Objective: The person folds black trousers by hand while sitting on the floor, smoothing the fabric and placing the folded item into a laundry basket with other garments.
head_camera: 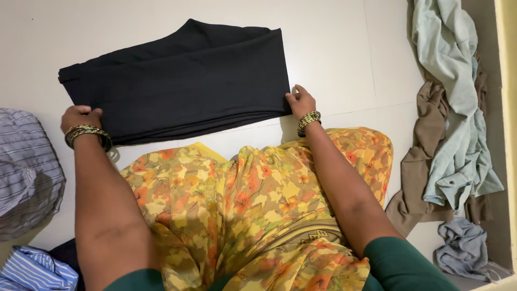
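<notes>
A folded black garment lies flat on the white floor in front of me. My left hand grips its near left corner, fingers curled on the cloth. At the near right corner my right hand pinches the edge of the black fabric. Both wrists wear gold bangles. Below the hands, yellow floral cloth drapes over my lap.
A striped grey shirt and a blue striped shirt lie at the left. On the right sits a heap of pale green cloth over brown cloth, with a crumpled grey-blue piece below it. A wall edge runs along the far right.
</notes>
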